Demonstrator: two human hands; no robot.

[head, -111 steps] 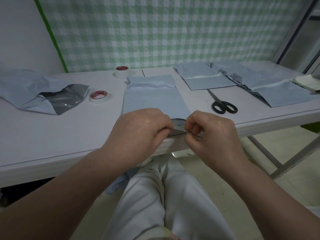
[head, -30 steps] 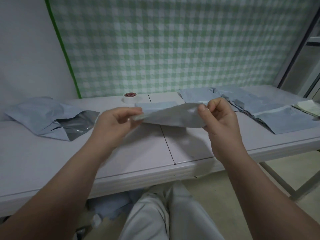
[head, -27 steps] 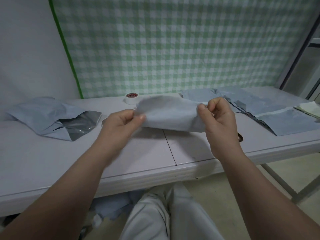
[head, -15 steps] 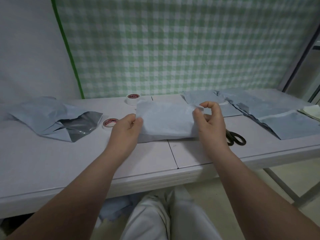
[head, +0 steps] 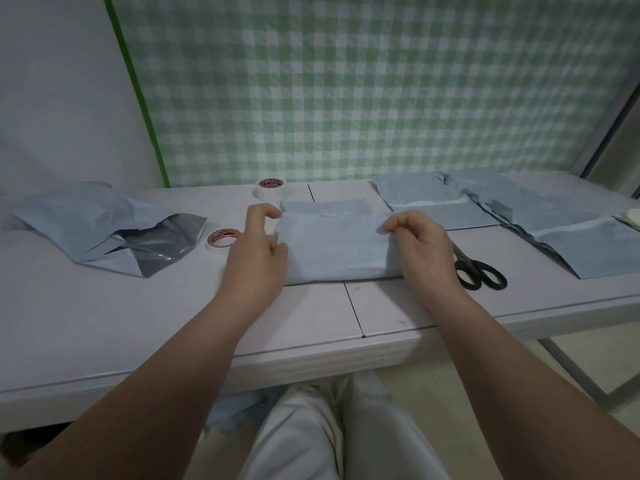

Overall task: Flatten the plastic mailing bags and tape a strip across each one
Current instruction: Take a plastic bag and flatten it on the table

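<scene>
A pale blue plastic mailing bag [head: 336, 247] lies flat on the white table [head: 138, 313] in front of me, with its flap end folded over at the far side. My left hand [head: 258, 261] sits at the bag's left edge, fingers spread, the thumb touching the plastic. My right hand [head: 420, 247] pinches the bag's right edge between curled fingers. One roll of tape [head: 223, 239] with a red-printed core lies just left of my left hand. A second roll [head: 272, 188] stands behind the bag.
Black scissors [head: 479, 271] lie just right of my right hand. Flat bags with a pale strip across them [head: 433, 206] [head: 571, 233] cover the back right. A crumpled heap of bags [head: 97, 226] lies at the left. A checked green cloth hangs behind the table.
The bag, held up in the air by both hands a second ago, has come down flat onto the table. My left hand's fingers have spread apart at the left edge.
</scene>
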